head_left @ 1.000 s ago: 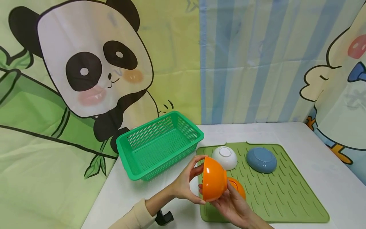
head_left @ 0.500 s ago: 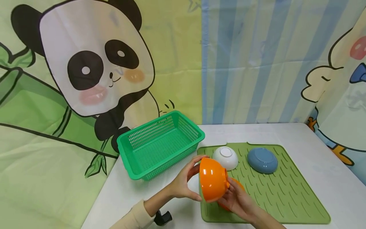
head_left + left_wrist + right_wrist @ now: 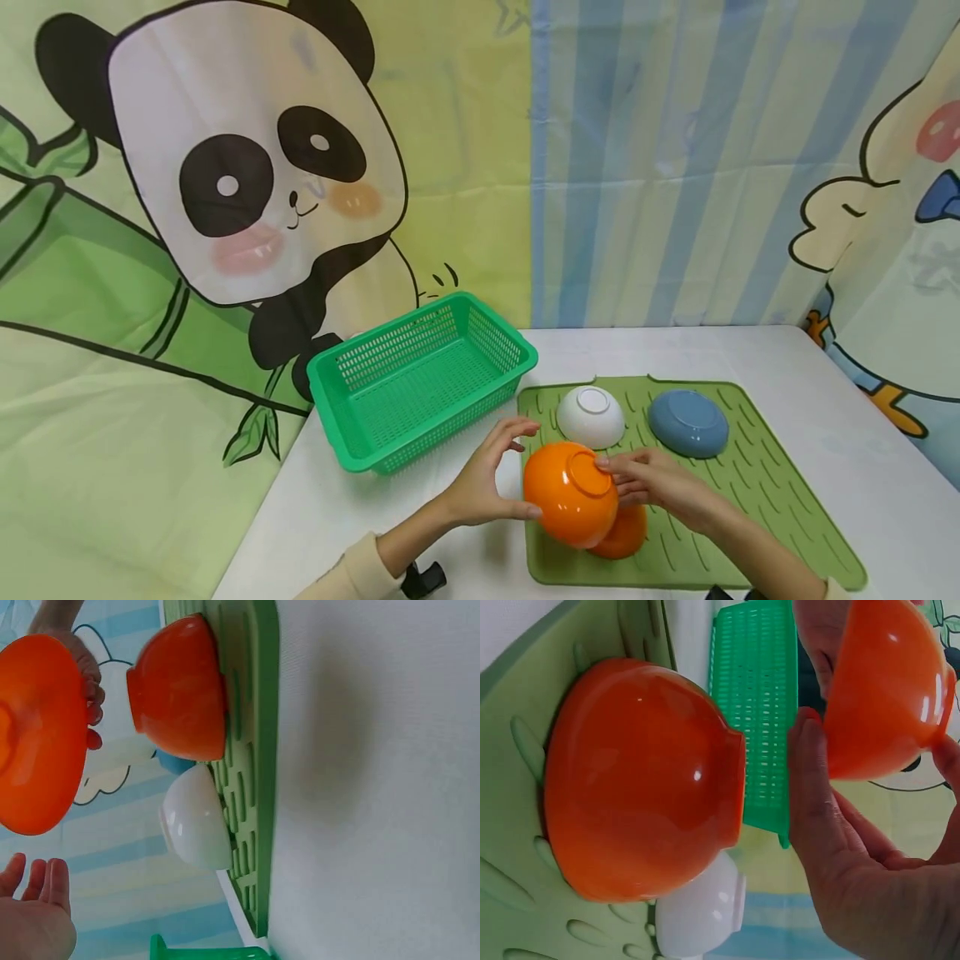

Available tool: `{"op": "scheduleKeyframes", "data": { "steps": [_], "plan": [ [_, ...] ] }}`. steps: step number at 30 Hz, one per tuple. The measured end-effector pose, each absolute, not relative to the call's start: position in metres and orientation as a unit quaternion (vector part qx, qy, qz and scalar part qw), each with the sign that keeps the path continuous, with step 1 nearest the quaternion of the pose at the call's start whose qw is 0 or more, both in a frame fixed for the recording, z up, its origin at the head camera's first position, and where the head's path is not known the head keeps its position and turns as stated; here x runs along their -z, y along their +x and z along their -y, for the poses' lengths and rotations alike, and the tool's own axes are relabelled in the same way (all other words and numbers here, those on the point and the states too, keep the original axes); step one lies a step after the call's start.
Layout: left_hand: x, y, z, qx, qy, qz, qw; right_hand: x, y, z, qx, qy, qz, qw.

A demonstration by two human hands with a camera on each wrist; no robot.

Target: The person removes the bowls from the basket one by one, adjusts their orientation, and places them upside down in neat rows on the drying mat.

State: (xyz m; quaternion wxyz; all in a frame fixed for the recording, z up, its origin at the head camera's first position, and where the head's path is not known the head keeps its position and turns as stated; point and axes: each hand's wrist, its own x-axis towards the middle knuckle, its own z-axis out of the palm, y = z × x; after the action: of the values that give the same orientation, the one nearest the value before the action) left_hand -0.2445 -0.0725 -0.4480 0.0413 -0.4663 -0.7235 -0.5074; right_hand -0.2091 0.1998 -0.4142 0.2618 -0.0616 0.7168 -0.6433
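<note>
An orange bowl [image 3: 562, 500] is in the air over the left part of the mat, its foot ring turned up and toward the right. My right hand [image 3: 667, 483] pinches it by the foot and wall, thumb and fingers on either side in the right wrist view. My left hand [image 3: 480, 483] is spread at the bowl's left, the thumb tip overlapping its edge; in the left wrist view its fingers [image 3: 45, 885] stand apart from the bowl. Another orange bowl [image 3: 645, 780] rests upside down on the mat below, partly hidden in the head view.
On the green ridged mat [image 3: 720, 517] lie an upturned white bowl [image 3: 590, 417] and an upturned blue-grey bowl [image 3: 687, 423]. A green perforated basket [image 3: 420, 446] stands on the white table [image 3: 465, 550] to the left. A printed curtain [image 3: 465, 167] hangs behind.
My right hand has moved from beneath the orange bowl to its upper right. The bowl has tipped so its foot faces more upward and has come lower. My left hand has loosened from it.
</note>
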Motion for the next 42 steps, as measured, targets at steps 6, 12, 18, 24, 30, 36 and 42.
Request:
{"op": "scheduleKeyframes", "data": {
  "steps": [6,12,18,24,30,36,42],
  "plan": [
    [0.456,-0.237,0.067,0.463,-0.473,0.749,-0.023,0.412,-0.210,-0.189,0.554,-0.040,-0.799,0.232],
    [0.465,-0.234,0.065,0.431,-0.481,0.763,-0.024,0.412,-0.210,-0.189,0.532,-0.045,-0.817,0.219],
    [0.466,-0.233,0.064,0.434,-0.482,0.761,-0.019,0.410,-0.212,-0.190,0.530,-0.056,-0.815,0.226],
    [0.467,-0.233,0.062,0.437,-0.481,0.760,-0.018,0.409,-0.212,-0.191,0.529,-0.056,-0.815,0.229],
    [0.467,-0.232,0.059,0.434,-0.477,0.764,-0.011,0.405,-0.210,-0.194,0.528,-0.060,-0.816,0.227],
    [0.464,-0.227,0.039,0.433,-0.464,0.773,0.005,0.395,-0.208,-0.210,0.515,-0.067,-0.828,0.211],
    [0.456,-0.214,-0.006,0.448,-0.427,0.786,0.007,0.384,-0.211,-0.249,0.490,-0.090,-0.835,0.231]
  ]
}}
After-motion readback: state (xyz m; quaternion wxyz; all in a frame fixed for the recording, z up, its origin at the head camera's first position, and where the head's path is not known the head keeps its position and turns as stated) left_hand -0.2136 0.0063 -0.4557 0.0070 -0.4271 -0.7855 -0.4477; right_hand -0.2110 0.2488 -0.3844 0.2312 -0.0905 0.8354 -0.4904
